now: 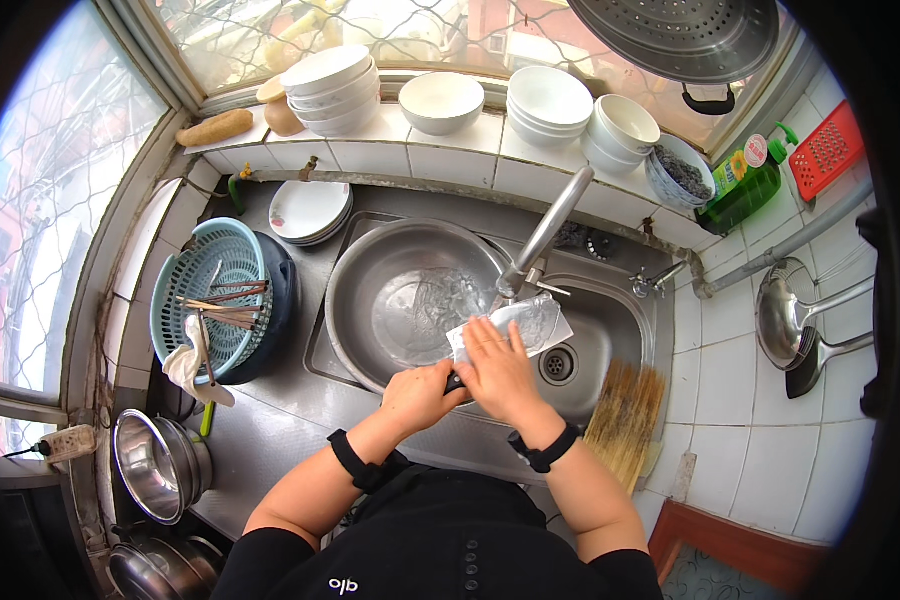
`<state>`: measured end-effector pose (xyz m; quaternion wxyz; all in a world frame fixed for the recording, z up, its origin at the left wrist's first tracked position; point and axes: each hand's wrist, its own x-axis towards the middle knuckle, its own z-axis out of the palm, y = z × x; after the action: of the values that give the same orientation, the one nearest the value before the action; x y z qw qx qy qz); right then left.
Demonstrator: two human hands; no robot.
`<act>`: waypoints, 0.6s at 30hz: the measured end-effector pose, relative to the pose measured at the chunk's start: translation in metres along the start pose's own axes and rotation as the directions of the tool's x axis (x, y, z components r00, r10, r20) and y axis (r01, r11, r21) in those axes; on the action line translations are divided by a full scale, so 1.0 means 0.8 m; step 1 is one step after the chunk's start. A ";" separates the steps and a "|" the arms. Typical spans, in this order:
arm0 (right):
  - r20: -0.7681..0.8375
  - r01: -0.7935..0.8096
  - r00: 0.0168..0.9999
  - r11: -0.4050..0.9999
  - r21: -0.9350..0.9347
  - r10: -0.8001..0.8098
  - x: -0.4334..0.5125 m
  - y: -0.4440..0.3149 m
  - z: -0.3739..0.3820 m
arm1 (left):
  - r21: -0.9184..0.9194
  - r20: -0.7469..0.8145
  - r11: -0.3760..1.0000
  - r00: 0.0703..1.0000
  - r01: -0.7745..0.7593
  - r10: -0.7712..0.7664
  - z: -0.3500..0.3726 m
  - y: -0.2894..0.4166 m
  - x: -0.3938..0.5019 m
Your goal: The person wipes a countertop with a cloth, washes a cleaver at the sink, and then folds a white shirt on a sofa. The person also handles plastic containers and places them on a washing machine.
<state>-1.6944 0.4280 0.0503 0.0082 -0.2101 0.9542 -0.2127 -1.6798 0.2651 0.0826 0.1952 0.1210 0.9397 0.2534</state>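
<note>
Under the faucet point(553, 219), a cleaver point(534, 324) with a broad metal blade lies in the running water. My left hand point(418, 399) is closed around its black handle. Flat against the blade's upper face rests my right hand point(498, 373), fingers extended, hiding part of the blade. Water spreads over the blade and falls into a large steel basin point(361, 301), which holds some rippling water. The blade's far end reaches over the right sink bowl point(607, 319), beside its drain point(558, 363).
White bowls point(550, 105) line the tiled ledge behind the sink. Left stand stacked plates point(310, 210) and a blue plastic basket point(166, 315) with chopsticks. A straw brush point(621, 420) leans at the right bowl's edge. Green dish soap point(742, 191) and hanging ladles point(784, 319) are on the right.
</note>
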 end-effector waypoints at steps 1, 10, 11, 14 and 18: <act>-0.004 -0.005 1.000 0.999 -0.041 0.005 0.002 0.010 -0.005 | 0.025 0.010 1.000 1.000 0.002 -0.002 -0.001 -0.002 -0.001; 0.007 0.034 0.999 0.999 -0.002 -0.034 0.002 0.006 0.002 | -0.003 -0.018 0.999 0.999 0.042 -0.042 -0.003 -0.005 -0.002; 0.047 0.076 0.996 0.997 0.005 -0.076 0.002 0.006 0.002 | 0.007 -0.009 1.000 0.999 0.031 -0.030 -0.003 -0.006 -0.002; -0.064 -0.102 0.993 0.989 -0.108 0.095 0.005 0.027 -0.007 | 0.027 -0.008 1.000 1.000 0.005 -0.004 -0.003 -0.010 -0.007; -0.065 -0.173 0.984 0.976 -0.134 0.166 0.008 0.042 -0.011 | 0.042 -0.016 0.999 1.000 -0.004 0.004 -0.002 -0.009 -0.009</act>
<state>-1.7147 0.4567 0.0453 -0.0139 -0.1221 0.9811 -0.1497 -1.6752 0.2560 0.0820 0.1848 0.1250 0.9461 0.2348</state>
